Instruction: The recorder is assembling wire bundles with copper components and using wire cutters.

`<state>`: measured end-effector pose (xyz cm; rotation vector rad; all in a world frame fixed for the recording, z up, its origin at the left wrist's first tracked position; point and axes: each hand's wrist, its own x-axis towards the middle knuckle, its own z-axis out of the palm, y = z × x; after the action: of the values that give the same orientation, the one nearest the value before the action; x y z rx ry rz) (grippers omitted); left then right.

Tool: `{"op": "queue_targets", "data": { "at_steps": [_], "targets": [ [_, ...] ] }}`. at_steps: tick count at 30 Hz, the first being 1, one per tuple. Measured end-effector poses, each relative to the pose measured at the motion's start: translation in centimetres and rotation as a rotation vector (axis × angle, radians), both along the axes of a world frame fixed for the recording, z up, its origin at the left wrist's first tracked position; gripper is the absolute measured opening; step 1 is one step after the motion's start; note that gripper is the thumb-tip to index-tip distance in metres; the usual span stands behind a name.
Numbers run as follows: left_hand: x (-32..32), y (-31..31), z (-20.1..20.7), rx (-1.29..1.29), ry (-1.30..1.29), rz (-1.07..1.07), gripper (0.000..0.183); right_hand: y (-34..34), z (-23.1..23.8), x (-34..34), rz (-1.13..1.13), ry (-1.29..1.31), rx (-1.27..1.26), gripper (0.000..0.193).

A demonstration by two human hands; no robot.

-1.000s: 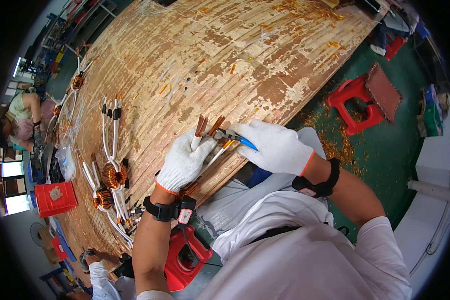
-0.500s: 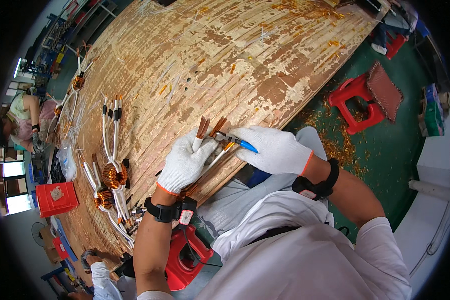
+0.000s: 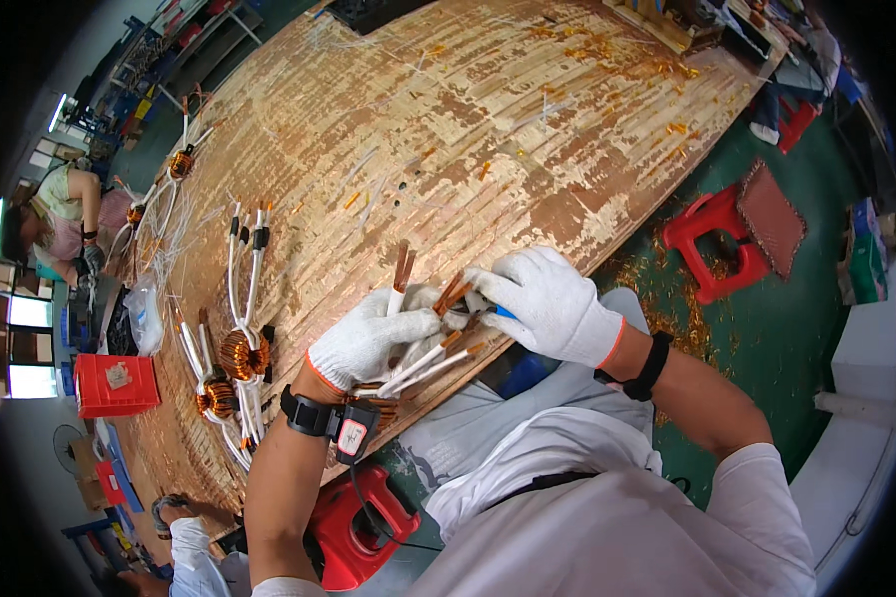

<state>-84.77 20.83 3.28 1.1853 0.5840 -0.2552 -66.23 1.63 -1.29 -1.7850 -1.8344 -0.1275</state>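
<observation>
Nearest, a red stool (image 3: 363, 527) stands below the left forearm, and beyond it both white-gloved hands work at the near edge of the worn wooden table (image 3: 558, 149). The left hand (image 3: 373, 340) is closed around a white-sleeved lead (image 3: 395, 301), whose bare copper strands stick up above the glove; a copper coil (image 3: 373, 408) lies under that wrist, at the table edge. A second bunch of copper strands (image 3: 454, 292) lies between the hands, now reached by the right hand's (image 3: 548, 306) fingertips; whether they pinch it cannot be told. Half a second ago the metal nose of the pliers (image 3: 506, 312) was at that bunch; now only a bit of blue handle shows, kept beneath the right hand's curled fingers. Two orange-tipped white leads (image 3: 430, 366) now slant out below the left hand, where one showed clearly before. The view has shifted too, so the table sits lower in it. Farther left lie wound coils (image 3: 244, 355) with white leads; to the right, a red stool with a cushion (image 3: 770, 219) stands on the green floor, and a seated co-worker (image 3: 70, 214) is at the far left.
</observation>
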Motion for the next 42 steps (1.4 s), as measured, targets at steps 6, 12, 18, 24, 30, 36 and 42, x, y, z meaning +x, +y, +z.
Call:
{"op": "queue_targets", "data": {
  "at_steps": [6,12,18,24,30,36,42],
  "targets": [
    [0.1,-0.5,-0.4,0.184,0.022,-0.016,0.025,-0.2,2.1,0.1,0.031,0.042,-0.144,0.036],
    [0.8,-3.5,-2.5,0.403,-0.12,0.125,0.036,-1.8,2.6,-0.6,0.109,0.82,-0.694,0.037],
    [1.3,-3.3,-4.5,0.742,0.101,0.124,0.05,-1.9,2.3,-4.4,-0.189,0.914,-0.445,0.038],
    [1.7,-2.5,-3.8,0.541,-0.044,0.14,0.043,-1.7,2.0,-2.8,-0.55,1.12,-0.286,0.041],
    [1.5,-1.8,-1.3,0.672,0.089,-0.038,0.035,-2.3,1.3,-0.6,-0.286,0.283,-0.305,0.044],
    [0.9,-2.3,-4.1,0.755,-0.027,0.073,0.037,-1.3,2.3,-1.2,-0.24,0.108,-0.328,0.046],
    [1.8,-2.8,-3.2,0.876,0.11,-0.006,0.029,-0.7,1.8,-1.9,-0.223,0.001,-0.4,0.04]
  ]
}}
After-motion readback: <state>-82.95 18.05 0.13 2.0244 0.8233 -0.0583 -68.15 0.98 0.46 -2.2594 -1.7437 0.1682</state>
